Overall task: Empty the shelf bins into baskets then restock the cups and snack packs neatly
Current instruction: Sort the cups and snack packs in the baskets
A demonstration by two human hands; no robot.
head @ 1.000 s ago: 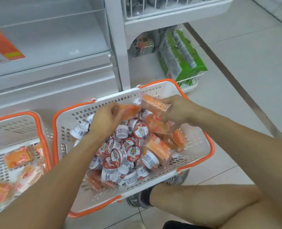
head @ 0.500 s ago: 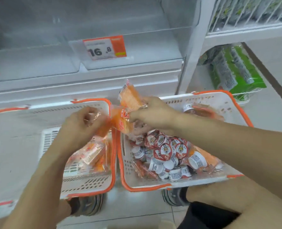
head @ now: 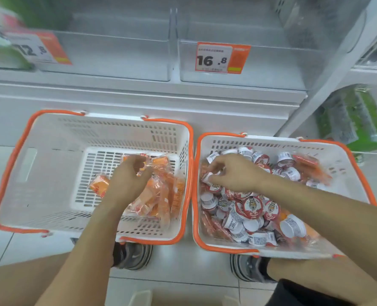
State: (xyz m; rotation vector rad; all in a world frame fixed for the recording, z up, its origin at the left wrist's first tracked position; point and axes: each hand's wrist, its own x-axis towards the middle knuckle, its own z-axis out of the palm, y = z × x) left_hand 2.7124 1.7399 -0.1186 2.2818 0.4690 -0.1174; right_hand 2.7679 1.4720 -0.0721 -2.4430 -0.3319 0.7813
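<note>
Looking down, we've got the left basket (head: 50, 173) holding only orange snack packs (head: 154, 195), with our left hand (head: 128, 180) spread loose over them, gripping nothing as far as we can tell. The right basket (head: 342, 164) is mostly cups (head: 252, 208) plus a few packs; our right hand (head: 234, 173) pinches one cup (head: 207, 178) by its left wall. Both clear shelf bins (head: 249, 62) above sit emptied.

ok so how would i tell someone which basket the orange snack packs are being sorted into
Two white baskets with orange rims sit side by side on the floor below the clear shelf bins. It is the left basket, under the blurred price tag. It holds only orange snack packs under the left hand, while its neighbour is heaped with red-lidded cups.
</note>
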